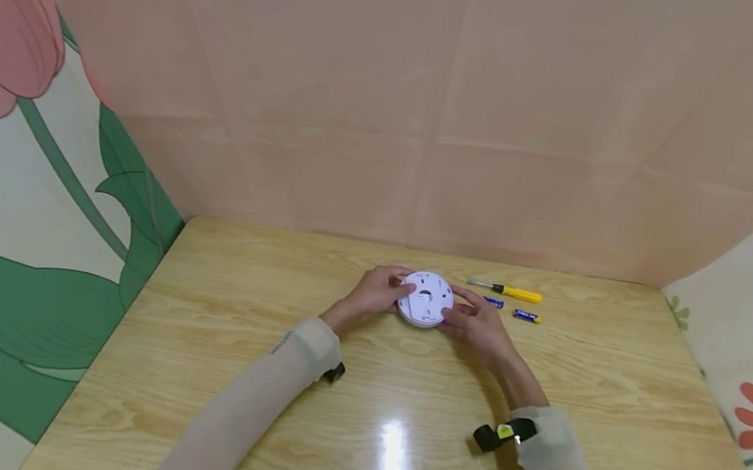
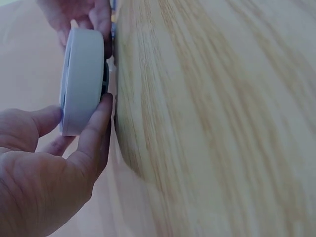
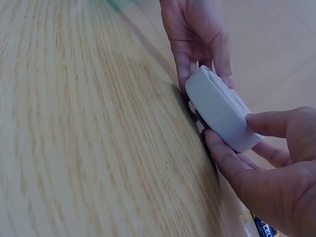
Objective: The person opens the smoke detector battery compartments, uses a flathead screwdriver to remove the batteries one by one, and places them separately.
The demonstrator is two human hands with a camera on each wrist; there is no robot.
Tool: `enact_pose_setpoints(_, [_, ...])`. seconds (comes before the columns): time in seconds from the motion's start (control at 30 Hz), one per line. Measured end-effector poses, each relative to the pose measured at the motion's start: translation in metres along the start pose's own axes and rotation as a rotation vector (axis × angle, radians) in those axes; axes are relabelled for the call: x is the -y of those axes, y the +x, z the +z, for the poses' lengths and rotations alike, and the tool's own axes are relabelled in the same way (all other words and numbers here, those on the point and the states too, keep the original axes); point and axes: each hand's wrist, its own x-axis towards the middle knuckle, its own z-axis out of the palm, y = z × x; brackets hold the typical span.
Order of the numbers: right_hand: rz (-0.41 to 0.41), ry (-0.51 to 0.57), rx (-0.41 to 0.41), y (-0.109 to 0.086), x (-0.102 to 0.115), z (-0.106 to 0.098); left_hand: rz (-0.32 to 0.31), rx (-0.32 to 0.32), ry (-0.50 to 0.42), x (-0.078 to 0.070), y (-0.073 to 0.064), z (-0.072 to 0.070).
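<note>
A round white smoke detector [image 1: 425,313] is held between both hands, its flat face with small printed marks and a central slot turned up. My left hand [image 1: 378,291] grips its left edge, thumb on the upper face and fingers beneath. On the opposite edge, my right hand [image 1: 485,333] pinches it the same way. The left wrist view shows the thick pale side of the smoke detector [image 2: 84,81] and a dark part on its underside. Seen from the right wrist, the smoke detector [image 3: 219,111] is tilted close over the table.
Behind the right hand lie a screwdriver [image 1: 518,294] with a yellow and black handle and two blue batteries, one battery [image 1: 526,316] to the right and another battery [image 1: 495,302] partly hidden by the fingers. A pink cloth wall rises at the wooden table's [image 1: 253,265] back edge.
</note>
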Motion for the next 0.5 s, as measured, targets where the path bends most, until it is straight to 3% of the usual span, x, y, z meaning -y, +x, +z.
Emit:
enact_pose_setpoints(0.2, [-0.018,0.058,0.017,0.0005,-0.0004,0.0032,0.018,-0.011,-0.002,0.0004,-0.0006,-0.0016])
enact_pose_setpoints(0.5, [-0.027,0.103,-0.025,0.0016,-0.0021,0.0053,0.015,-0.048,-0.033,-0.0015,0.0003,-0.0014])
